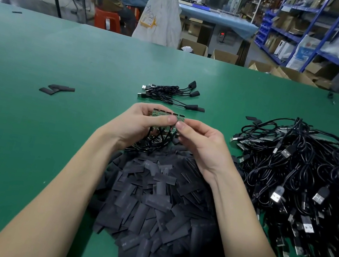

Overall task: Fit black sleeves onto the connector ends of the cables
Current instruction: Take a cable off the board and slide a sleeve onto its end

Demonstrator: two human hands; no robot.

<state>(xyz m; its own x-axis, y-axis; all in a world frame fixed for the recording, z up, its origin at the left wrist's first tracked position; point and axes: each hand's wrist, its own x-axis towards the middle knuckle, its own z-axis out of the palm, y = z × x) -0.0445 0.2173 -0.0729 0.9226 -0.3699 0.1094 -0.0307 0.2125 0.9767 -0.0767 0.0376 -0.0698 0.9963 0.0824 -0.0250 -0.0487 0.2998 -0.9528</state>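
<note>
1. The left hand (142, 121) grips a fanned row of bare boards (167, 115), the small green connector ends of several cables, with fingers curled round them and the thumb on top.
2. The right hand (200, 142) pinches the rightmost board between thumb and forefinger, apparently lining it up or picking it out.
3. No sleeve is on any held board, so the step looks like readying a batch before sleeving.
4. The sleeves (155, 203) lie in a big pile on the table (24, 148), directly under the wrists.
5. Unfinished cables (303, 186) are heaped to the right; a few done cables (170, 94), black-capped, lie just beyond the hands.
6. Next, the right hand likely has to let go, take one sleeve from the pile, open its mouth and slide it over a board.
</note>
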